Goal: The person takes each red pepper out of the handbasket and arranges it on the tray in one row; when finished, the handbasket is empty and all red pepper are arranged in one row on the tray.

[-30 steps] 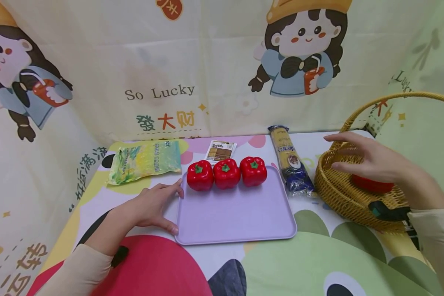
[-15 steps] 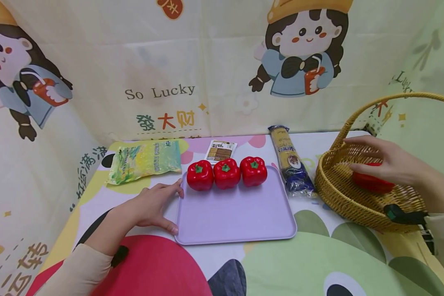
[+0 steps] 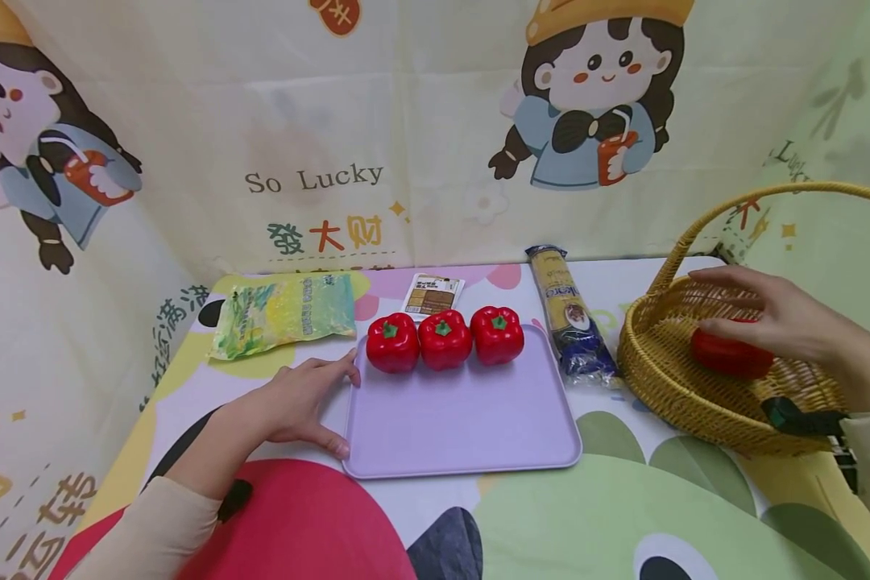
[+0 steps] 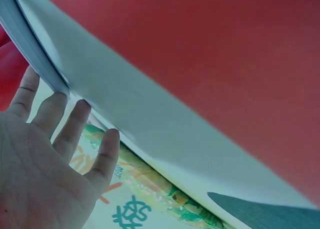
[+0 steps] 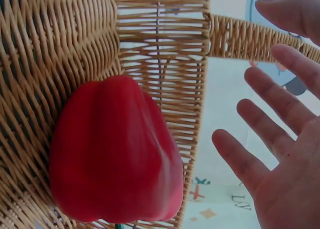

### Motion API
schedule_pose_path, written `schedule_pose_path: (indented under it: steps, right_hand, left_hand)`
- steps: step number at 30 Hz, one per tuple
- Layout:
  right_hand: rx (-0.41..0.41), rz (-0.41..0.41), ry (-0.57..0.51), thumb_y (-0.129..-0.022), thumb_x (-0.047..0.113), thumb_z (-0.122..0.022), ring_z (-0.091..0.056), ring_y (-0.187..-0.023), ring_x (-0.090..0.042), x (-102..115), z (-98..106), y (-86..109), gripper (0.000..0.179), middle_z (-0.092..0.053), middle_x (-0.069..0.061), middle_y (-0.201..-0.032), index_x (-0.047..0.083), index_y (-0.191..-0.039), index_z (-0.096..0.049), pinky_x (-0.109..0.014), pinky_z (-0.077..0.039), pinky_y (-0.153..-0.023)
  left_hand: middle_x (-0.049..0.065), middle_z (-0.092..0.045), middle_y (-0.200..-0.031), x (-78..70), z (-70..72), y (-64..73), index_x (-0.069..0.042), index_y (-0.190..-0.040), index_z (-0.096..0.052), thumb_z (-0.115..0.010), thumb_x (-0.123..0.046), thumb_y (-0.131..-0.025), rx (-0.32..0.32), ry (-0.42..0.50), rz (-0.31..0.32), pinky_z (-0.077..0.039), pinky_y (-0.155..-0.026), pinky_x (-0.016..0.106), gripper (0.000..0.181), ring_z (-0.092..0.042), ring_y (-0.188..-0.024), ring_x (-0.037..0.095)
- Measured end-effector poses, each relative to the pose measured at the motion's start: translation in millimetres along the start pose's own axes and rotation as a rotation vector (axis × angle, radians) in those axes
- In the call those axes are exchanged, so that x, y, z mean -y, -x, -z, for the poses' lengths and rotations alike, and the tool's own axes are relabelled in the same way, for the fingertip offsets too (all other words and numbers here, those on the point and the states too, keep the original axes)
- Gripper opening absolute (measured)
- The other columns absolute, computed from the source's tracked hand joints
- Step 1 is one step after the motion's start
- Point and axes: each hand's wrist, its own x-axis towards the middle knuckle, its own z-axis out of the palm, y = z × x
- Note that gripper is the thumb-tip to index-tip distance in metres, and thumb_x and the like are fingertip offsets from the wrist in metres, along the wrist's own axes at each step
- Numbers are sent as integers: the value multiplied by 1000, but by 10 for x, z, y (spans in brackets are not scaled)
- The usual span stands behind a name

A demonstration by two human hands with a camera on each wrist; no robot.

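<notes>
In the head view, three red bell peppers [image 3: 445,340] stand in a row along the far side of a lilac tray [image 3: 457,427]. My left hand [image 3: 297,407] touches the tray's left rim, thumb and fingers spread apart. The left wrist view has those fingers extended [image 4: 65,124] against the rim. Over at the right, another red bell pepper [image 5: 117,154] lies on its side inside a wicker basket [image 3: 656,383]. Above that basket hovers my right hand [image 3: 786,318], its fingers extended and apart from the pepper in the right wrist view.
A yellow-green packet [image 3: 286,316] lies behind the left hand. Behind the peppers is a small brown-and-white packet [image 3: 432,295]. A long pasta bag [image 3: 569,314] lies between tray and basket. The basket's tall handle [image 3: 754,195] arches up at the right.
My right hand has moved right and slightly lower over the basket, uncovering more of the pepper inside. The left hand and the tray have stayed in place.
</notes>
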Motion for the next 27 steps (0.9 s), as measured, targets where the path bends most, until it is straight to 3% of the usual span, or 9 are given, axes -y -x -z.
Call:
schedule_pose_path:
  steps: [1,3,6,7,8,12,19,27]
  right_hand:
    - [4,-12,14,-88,12,-82,-41,-117,12,-14,2,-2,67,-52,24,-133,16,-148,-52,-19,-36,-96]
    - [21,-29,29,-87,13,-82,-42,-122,4,-29,4,-4,68,-52,14,-138,15,-148,-50,-39,-40,-105]
    - [49,-43,36,-85,12,-83,-42,-131,-21,-38,5,-7,71,-49,-10,-146,13,-148,-49,-72,-34,-104]
    - [63,-51,37,-85,12,-83,-39,-136,-31,-37,7,-9,73,-46,-16,-149,13,-149,-48,-74,-30,-107]
    - [77,-55,35,-85,12,-83,-37,-135,-42,-33,10,-11,75,-44,-22,-150,12,-150,-47,-81,-29,-101]
    - [132,-87,84,-84,16,-84,-31,-136,-58,-35,18,-12,83,-35,-31,-153,9,-154,-40,-84,-26,-99]
    - [209,-121,176,-86,22,-84,-34,-130,-61,-97,16,-6,89,-30,-39,-152,2,-156,-33,-83,-37,-92]
    - [262,-144,205,-85,20,-85,-40,-121,-59,-85,32,13,90,-30,-41,-148,-3,-154,-31,-70,-53,-81]
  left_hand:
    - [8,-39,-161,0,-1,1,-36,-130,-51,-88,-74,-53,1,1,0,-41,-104,65,94,-40,-142,35]
    - [8,-38,-162,-1,-5,2,-37,-130,-51,-88,-74,-53,4,3,0,-42,-104,66,93,-40,-142,35]
    - [7,-38,-162,-4,-5,2,-37,-130,-52,-89,-73,-53,4,3,2,-42,-104,66,92,-40,-142,35]
    - [8,-38,-162,-5,-2,1,-37,-130,-52,-89,-73,-54,3,4,-1,-42,-104,66,92,-40,-142,35]
    - [9,-38,-162,-6,0,0,-37,-130,-52,-89,-73,-54,3,3,-4,-42,-103,67,92,-40,-142,36]
    - [10,-39,-161,-4,6,3,-36,-131,-52,-88,-73,-55,0,2,-9,-42,-103,66,92,-40,-142,37]
    - [12,-40,-159,-7,6,9,-35,-132,-52,-88,-72,-56,-5,4,-16,-43,-101,67,92,-41,-141,37]
    - [11,-41,-159,-11,6,8,-35,-132,-51,-88,-72,-56,-2,2,-16,-43,-101,66,92,-41,-140,37]
